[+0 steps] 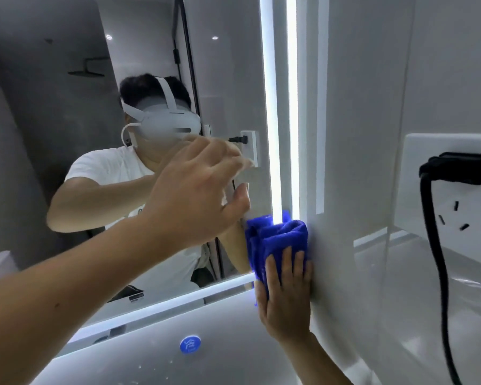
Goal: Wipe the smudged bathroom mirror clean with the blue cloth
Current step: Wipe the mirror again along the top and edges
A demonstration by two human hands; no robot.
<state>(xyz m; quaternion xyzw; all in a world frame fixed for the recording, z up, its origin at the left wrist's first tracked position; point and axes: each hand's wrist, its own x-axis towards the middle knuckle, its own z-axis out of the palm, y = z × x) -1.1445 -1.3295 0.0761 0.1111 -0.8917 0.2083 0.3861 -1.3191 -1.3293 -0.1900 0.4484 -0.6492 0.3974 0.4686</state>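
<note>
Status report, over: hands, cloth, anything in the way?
Left hand open, near mirror. Right hand presses blue cloth at its lower right corner. Nothing in the way.

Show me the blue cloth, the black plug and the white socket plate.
blue cloth (278,234), head view, on the bunched folds near its top.
black plug (458,168), head view, on the plug's body.
white socket plate (428,147), head view, on its bare upper face.

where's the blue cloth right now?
Head view, right of centre: the blue cloth sits bunched at the mirror's lower right corner, pressed there by the right hand, with the left hand just above-left.
</note>
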